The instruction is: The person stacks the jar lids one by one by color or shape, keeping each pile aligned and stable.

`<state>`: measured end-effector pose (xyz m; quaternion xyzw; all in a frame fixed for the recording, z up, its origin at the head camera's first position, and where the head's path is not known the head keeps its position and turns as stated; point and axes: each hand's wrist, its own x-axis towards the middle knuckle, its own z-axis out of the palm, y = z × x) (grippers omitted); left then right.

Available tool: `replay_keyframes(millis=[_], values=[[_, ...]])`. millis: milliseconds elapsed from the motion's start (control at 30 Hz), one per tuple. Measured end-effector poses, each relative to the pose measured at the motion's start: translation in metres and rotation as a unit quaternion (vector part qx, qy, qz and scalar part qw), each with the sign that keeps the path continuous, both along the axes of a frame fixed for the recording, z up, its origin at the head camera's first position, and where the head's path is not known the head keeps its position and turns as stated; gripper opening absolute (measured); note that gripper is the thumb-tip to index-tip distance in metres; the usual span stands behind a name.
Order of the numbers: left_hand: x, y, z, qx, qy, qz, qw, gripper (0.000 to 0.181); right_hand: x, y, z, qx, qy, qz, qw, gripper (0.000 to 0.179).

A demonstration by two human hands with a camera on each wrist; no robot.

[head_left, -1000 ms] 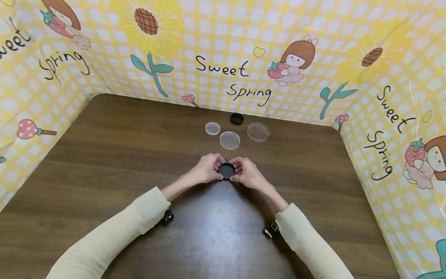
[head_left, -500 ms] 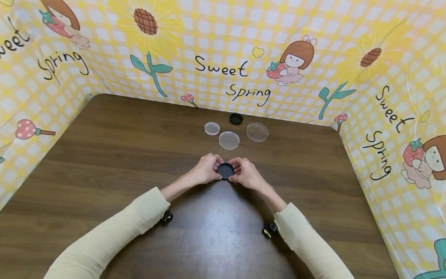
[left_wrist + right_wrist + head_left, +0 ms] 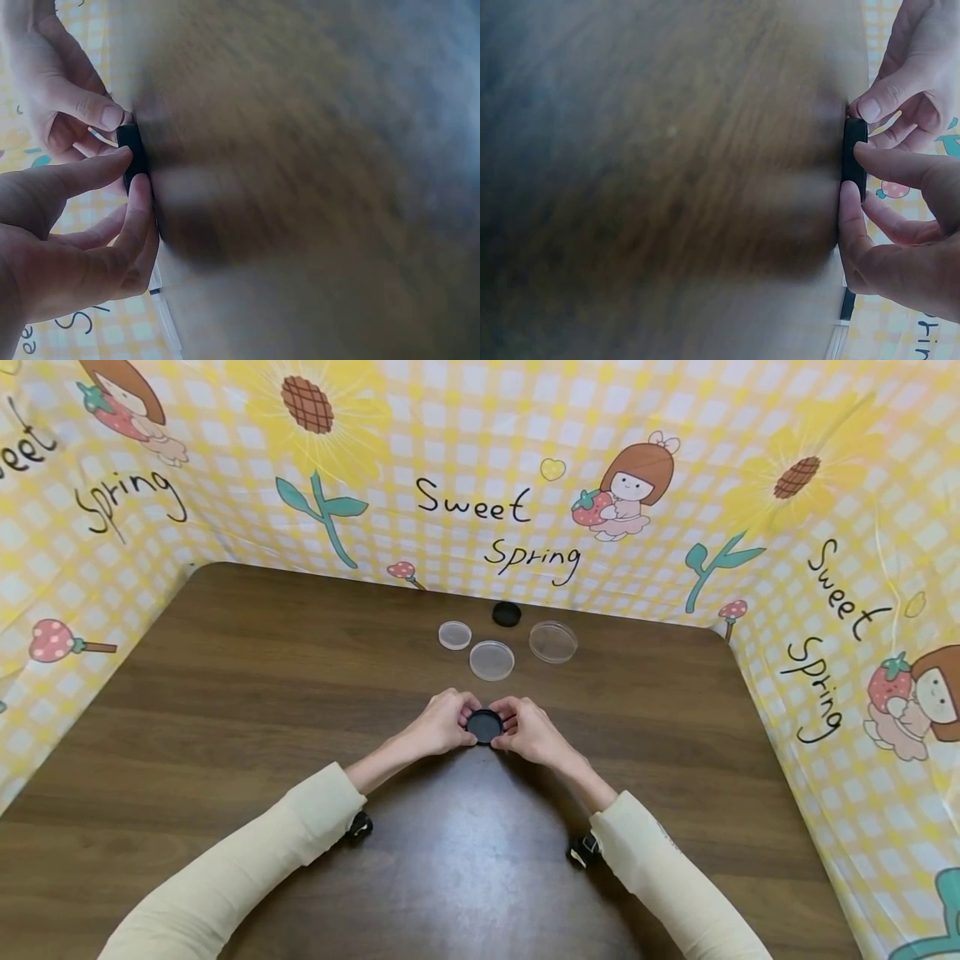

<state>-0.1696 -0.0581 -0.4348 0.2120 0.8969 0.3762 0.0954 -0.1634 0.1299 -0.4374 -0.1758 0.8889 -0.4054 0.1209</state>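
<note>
A small black round shallow dish (image 3: 484, 727), raised rim upward, sits on the wooden table between the two hands. My left hand (image 3: 447, 723) pinches its left side with thumb and fingers. From the opposite side my right hand (image 3: 527, 730) grips it the same way. Seen edge-on in the left wrist view, the black dish (image 3: 133, 154) has a thumb and a fingertip on its side wall, right at the tabletop. The right wrist view shows the right thumb and a finger against the dish's side (image 3: 854, 154), with the left hand (image 3: 909, 90) beyond.
Behind the hands stand a small clear dish (image 3: 454, 636), a mid-sized clear dish (image 3: 492, 661), a larger clear dish (image 3: 553, 642) and another black round piece (image 3: 506, 614). A yellow checked cloth (image 3: 450, 435) walls off the table's (image 3: 262, 693) back and sides.
Both hands keep their hold on the black dish in the same place. Only the head view shifts very slightly.
</note>
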Motion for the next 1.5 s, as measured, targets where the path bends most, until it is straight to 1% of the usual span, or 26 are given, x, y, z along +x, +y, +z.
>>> replay_keyframes(millis=[267,400,600,733,867,1000,1100,1200,1300,1400,1433,1500], values=[[0.000,0.000,0.000,0.001,-0.004,0.009,1.0000,0.042,0.000,0.000,0.001,-0.012,-0.003,0.008,0.9999,0.046],[0.000,-0.001,-0.001,0.006,-0.006,0.009,0.9999,0.043,0.001,0.002,0.001,-0.013,-0.008,0.003,0.9999,0.046],[-0.001,-0.002,-0.002,0.011,-0.008,0.008,0.9999,0.043,-0.001,0.003,0.000,-0.028,-0.019,-0.003,0.9994,0.044],[-0.001,-0.003,-0.001,0.013,-0.006,0.008,0.9999,0.042,-0.001,0.002,0.001,-0.025,-0.021,-0.007,0.9994,0.044],[0.000,-0.003,0.000,0.014,-0.013,0.013,0.9997,0.043,0.000,0.002,0.001,-0.022,-0.022,-0.009,0.9995,0.044],[0.001,-0.003,0.000,0.011,-0.017,0.014,0.9997,0.044,0.000,0.003,0.001,-0.023,-0.021,-0.012,0.9994,0.044],[-0.001,-0.003,-0.001,0.007,-0.014,0.013,0.9998,0.045,-0.001,0.003,0.000,-0.027,-0.024,-0.014,0.9993,0.043],[-0.002,-0.004,-0.003,0.005,-0.022,0.015,0.9996,0.045,-0.001,0.003,0.000,-0.031,-0.028,-0.014,0.9990,0.043],[-0.004,-0.006,-0.004,0.015,-0.036,0.014,0.9991,0.045,0.000,0.003,0.001,-0.037,-0.031,-0.012,0.9987,0.043],[-0.004,-0.008,-0.004,0.030,-0.044,0.008,0.9986,0.044,0.001,0.004,0.003,-0.046,-0.033,-0.012,0.9983,0.044],[-0.005,-0.010,-0.006,0.038,-0.036,0.002,0.9986,0.043,0.001,0.004,0.004,-0.048,-0.034,-0.013,0.9982,0.044],[-0.006,-0.013,-0.006,0.047,-0.036,-0.003,0.9983,0.042,0.001,0.004,0.004,-0.049,-0.033,-0.012,0.9981,0.044]])
